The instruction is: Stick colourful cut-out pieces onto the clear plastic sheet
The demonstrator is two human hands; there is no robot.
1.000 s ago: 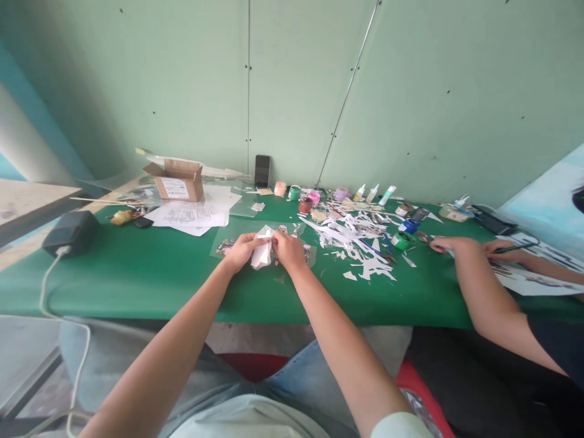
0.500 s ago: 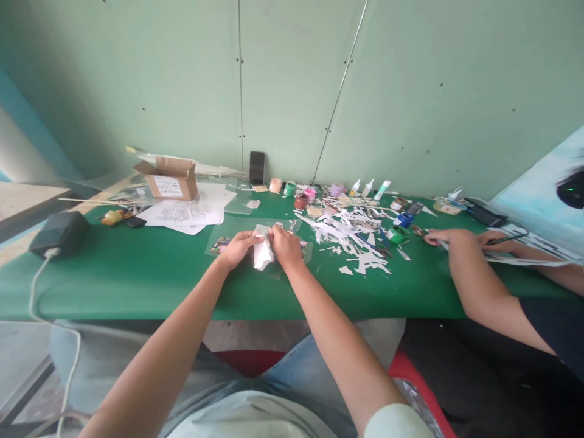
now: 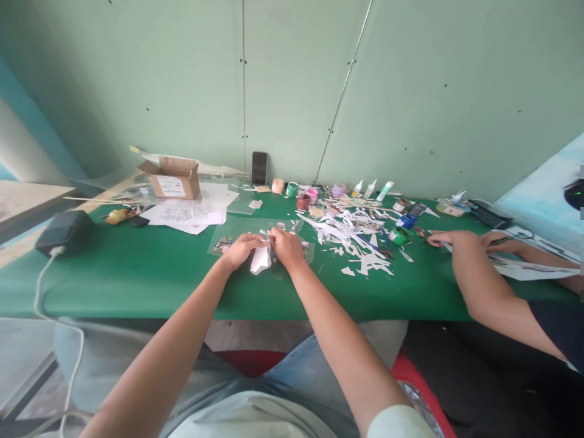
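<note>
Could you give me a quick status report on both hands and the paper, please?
Left hand and right hand both pinching white paper over clear sheet. Paper scraps to the right, apart. Nothing in the way.

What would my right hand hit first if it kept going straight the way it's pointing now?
Your right hand points up-left toward your left hand, so it would meet first the white paper piece pinched between them, then the left fingertips. Depth is hard to judge.

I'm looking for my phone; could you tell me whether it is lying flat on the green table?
No, the phone stands upright against the wall at the back of the green table.
</note>
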